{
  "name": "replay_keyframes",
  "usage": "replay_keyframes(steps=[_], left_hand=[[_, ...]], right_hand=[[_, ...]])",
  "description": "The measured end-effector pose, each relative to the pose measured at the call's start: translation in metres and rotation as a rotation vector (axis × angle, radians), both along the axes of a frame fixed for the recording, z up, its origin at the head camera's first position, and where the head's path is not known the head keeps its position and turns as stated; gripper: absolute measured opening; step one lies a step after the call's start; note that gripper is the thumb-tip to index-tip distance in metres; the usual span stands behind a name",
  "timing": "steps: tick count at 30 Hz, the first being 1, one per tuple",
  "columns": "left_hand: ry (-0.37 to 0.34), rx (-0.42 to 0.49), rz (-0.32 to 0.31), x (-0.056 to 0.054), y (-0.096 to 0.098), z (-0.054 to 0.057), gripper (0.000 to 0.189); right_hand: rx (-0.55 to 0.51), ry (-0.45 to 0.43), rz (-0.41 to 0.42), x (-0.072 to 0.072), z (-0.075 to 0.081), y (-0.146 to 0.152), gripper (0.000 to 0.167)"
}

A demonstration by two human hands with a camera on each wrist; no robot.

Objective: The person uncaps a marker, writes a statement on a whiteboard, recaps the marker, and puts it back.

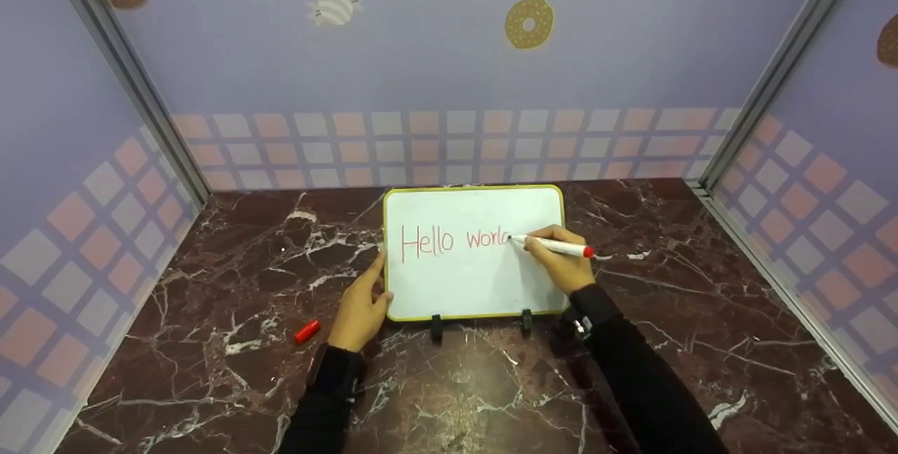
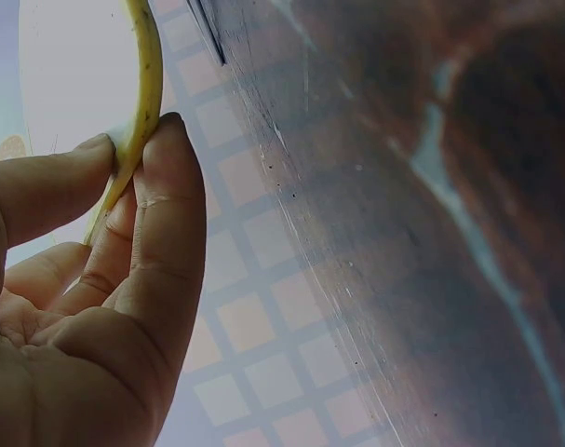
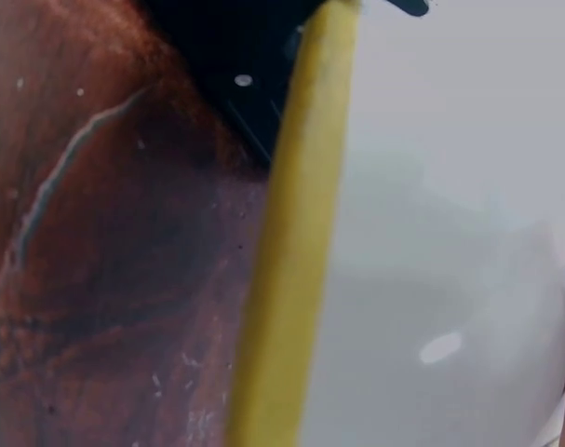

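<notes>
A whiteboard (image 1: pixel 463 289) with a yellow rim leans on a black stand (image 1: pixel 436 328). Red handwriting (image 1: pixel 428 241) across its upper half reads "Hello world", the last letter partly covered by the marker's tip. My right hand (image 1: pixel 567 262) grips a white marker (image 1: pixel 558 245) with a red end, its tip at that letter. At the board's left edge, my left hand (image 1: pixel 361 308) pinches the yellow rim (image 2: pixel 148 84) between thumb and fingers. The right wrist view catches the rim (image 3: pixel 296 233) and only a sliver of hand at the right border; the marker is hidden there.
A red marker cap (image 1: pixel 306 331) lies on the dark marbled table (image 1: pixel 245 384), left of my left hand. Purple walls (image 1: pixel 435 54) with pink and white checks enclose the table at the back and both sides.
</notes>
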State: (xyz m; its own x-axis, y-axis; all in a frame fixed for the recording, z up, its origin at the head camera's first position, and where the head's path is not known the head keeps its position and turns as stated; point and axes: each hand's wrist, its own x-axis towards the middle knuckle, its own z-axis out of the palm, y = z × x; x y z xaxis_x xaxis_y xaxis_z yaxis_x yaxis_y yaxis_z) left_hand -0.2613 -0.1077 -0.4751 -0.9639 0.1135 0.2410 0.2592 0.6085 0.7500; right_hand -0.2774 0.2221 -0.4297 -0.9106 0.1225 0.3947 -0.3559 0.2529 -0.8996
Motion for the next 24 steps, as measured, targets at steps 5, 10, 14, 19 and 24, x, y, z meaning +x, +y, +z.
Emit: replay_keyframes(steps=[5, 10, 14, 19, 24], left_hand=[[-0.001, 0.005, -0.001, 0.0002, 0.0001, 0.0001, 0.072], [0.008, 0.006, -0.004, 0.0002, -0.0001, -0.0001, 0.071], [0.011, 0.009, -0.001, -0.0001, -0.0001, -0.0003, 0.072], [0.011, 0.011, -0.002, -0.0001, -0.0001, -0.0006, 0.072], [0.01, 0.012, -0.007, -0.0002, -0.0002, -0.0007, 0.072]], right_hand=[[-0.012, 0.008, 0.003, -0.0028, 0.0007, -0.0003, 0.01], [-0.015, 0.009, 0.001, -0.0059, 0.0015, -0.0003, 0.009], [-0.006, 0.004, -0.015, -0.0082, 0.0026, -0.0006, 0.008], [0.001, 0.002, -0.032, -0.0096, 0.0044, -0.0017, 0.009], [0.008, 0.014, -0.032, -0.0102, 0.0064, -0.0024, 0.009]])
